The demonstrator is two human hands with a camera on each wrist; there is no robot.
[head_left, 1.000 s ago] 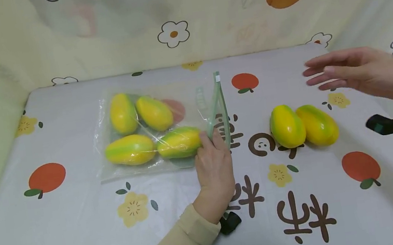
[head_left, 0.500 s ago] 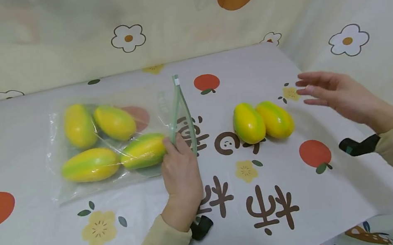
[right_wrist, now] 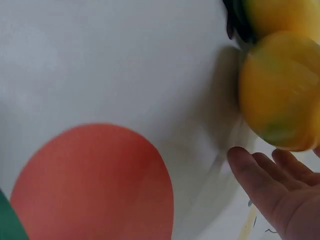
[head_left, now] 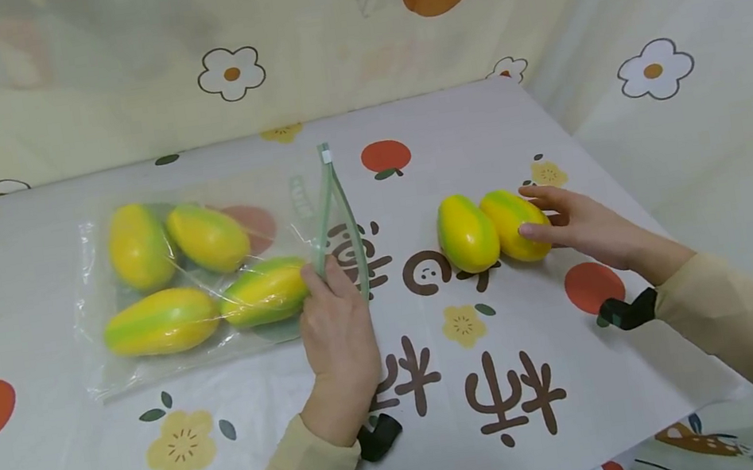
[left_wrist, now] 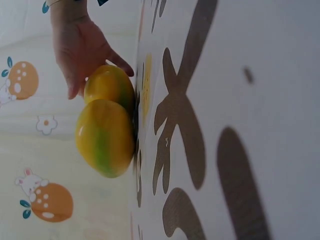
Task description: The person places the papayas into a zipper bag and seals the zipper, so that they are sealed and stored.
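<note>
My left hand grips the lower part of the open mouth of a clear zip bag with a green zip strip and a white slider. Several yellow-green mangoes lie inside it. To the right, a pair of mangoes sits side by side on the cloth: the left one and the right one. My right hand is at the right mango, thumb in front and fingers behind. The right wrist view shows the thumb spread and apart from that fruit.
A white printed cloth covers the table, with its right edge sloping down toward the front. Patterned curtains close off the back and the right side. Black straps hang at both wrists.
My right hand has come left and down from above the table to the right mango. The head view has turned right, shifting everything left. My left hand keeps its hold on the bag.
</note>
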